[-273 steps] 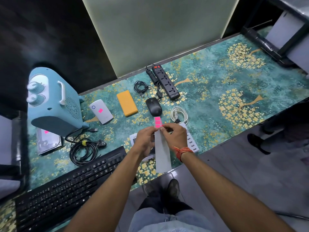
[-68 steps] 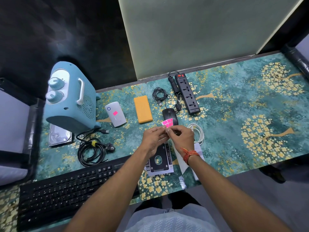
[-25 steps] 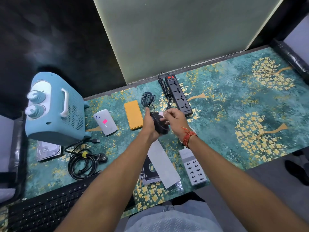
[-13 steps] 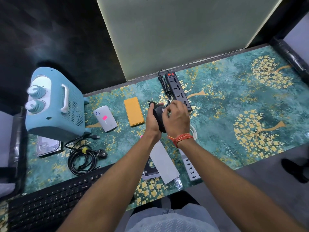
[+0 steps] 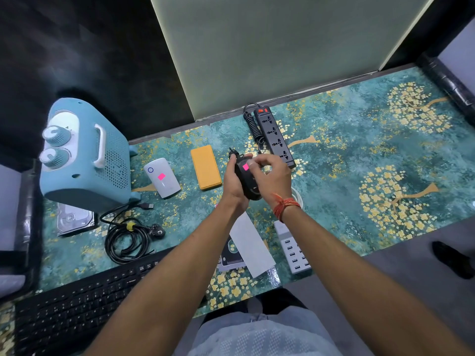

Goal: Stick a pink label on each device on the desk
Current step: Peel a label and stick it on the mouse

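Note:
My left hand [image 5: 232, 182] holds a black mouse [image 5: 248, 186] lifted above the desk. A pink label [image 5: 245, 167] sits on the mouse's top, and a fingertip of my right hand [image 5: 271, 176] rests at the label's edge. The white label backing sheet [image 5: 250, 244] lies on the desk below my wrists. The white router [image 5: 162, 177] carries a pink label [image 5: 161, 176]. The orange power bank [image 5: 205, 167], black power strip [image 5: 273, 136] and white USB hub [image 5: 291, 246] show no label.
A blue heater [image 5: 84, 155] stands at the left with a hard drive [image 5: 74, 219] in front of it. A coiled black cable [image 5: 128, 238] and a black keyboard [image 5: 84, 307] lie near the front edge. A drive caddy [image 5: 230, 255] sits partly under the sheet.
The backing sheet left my hands and went onto the desk. My left hand picked up the mouse, and a pink label now sits on it under my right fingertip.

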`<state>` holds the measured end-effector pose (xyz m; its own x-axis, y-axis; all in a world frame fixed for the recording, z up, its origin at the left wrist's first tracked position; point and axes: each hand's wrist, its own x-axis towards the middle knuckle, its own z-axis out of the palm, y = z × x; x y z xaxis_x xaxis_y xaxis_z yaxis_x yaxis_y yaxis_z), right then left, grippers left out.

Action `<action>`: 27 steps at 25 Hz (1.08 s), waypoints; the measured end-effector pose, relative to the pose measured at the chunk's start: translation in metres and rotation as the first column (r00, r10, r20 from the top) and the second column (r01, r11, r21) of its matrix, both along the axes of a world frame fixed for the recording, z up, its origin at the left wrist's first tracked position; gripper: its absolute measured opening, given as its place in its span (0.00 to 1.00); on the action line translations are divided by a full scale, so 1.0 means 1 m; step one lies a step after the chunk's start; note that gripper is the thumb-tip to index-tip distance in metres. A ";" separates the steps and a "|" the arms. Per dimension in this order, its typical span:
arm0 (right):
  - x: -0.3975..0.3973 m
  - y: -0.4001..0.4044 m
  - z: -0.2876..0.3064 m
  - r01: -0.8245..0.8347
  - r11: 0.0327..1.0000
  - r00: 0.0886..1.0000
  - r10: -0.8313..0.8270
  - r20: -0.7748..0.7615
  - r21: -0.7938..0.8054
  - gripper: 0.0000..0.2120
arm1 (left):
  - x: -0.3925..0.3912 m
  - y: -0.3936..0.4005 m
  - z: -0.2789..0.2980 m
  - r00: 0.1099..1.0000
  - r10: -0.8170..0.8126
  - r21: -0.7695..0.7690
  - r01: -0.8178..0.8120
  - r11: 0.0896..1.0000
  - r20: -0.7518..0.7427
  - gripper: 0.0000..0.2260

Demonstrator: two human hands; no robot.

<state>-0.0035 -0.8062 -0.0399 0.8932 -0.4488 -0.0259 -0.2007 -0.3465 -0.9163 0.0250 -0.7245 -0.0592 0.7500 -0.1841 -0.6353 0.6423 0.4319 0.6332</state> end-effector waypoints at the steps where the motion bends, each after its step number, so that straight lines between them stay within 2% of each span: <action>1: 0.002 -0.002 -0.002 0.028 0.996 0.999 -0.024 -0.041 0.080 0.07 | -0.001 -0.001 0.003 1.000 -0.010 -0.003 0.010 1.000 -0.008 0.23; 3: 0.006 -0.004 -0.011 0.038 0.974 0.992 -0.010 -0.126 0.222 0.12 | -0.002 -0.002 0.007 0.999 -0.032 -0.043 0.031 0.999 -0.038 0.25; 5: 0.009 -0.005 -0.017 0.085 0.953 0.984 -0.034 -0.176 0.291 0.12 | -0.004 0.000 0.010 0.997 -0.062 -0.080 0.058 0.995 -0.052 0.26; 7: 0.008 -0.004 -0.021 0.111 0.946 0.982 -0.057 -0.179 0.304 0.13 | -0.005 0.005 0.009 0.993 -0.104 -0.065 0.100 0.993 -0.051 0.28; 10: 0.008 -0.001 -0.021 0.037 0.944 0.986 0.019 -0.166 0.329 0.17 | -0.004 0.008 0.014 0.988 -0.138 -0.049 0.135 0.990 -0.067 0.27; 14: 0.014 -0.002 -0.021 0.132 0.952 0.971 -0.067 -0.231 0.277 0.20 | 0.004 0.011 0.017 0.988 -0.121 0.017 0.123 0.992 -0.092 0.25; 16: 0.011 -0.002 -0.020 0.076 0.970 0.980 -0.029 -0.198 0.233 0.20 | 0.011 0.011 0.019 0.986 -0.142 0.094 0.150 0.984 -0.092 0.25; 20: 0.006 0.001 -0.018 -0.163 0.983 0.981 0.170 -0.091 0.080 0.18 | 0.025 0.000 0.042 0.967 -0.248 0.176 0.254 0.951 -0.056 0.27; 22: 0.015 -0.002 -0.016 -0.207 0.966 0.974 0.219 -0.065 0.152 0.16 | 0.031 -0.005 0.050 0.956 -0.293 0.259 0.287 0.922 -0.017 0.30; 25: 0.030 -0.008 -0.019 -0.081 0.935 0.987 0.123 -0.101 0.344 0.09 | 0.032 -0.009 0.051 0.947 -0.321 0.378 0.294 0.878 0.009 0.31; 27: 0.033 -0.013 -0.030 0.053 0.935 0.976 0.025 -0.215 0.351 0.07 | 0.026 -0.009 0.045 0.943 -0.327 0.376 0.323 0.868 -0.055 0.29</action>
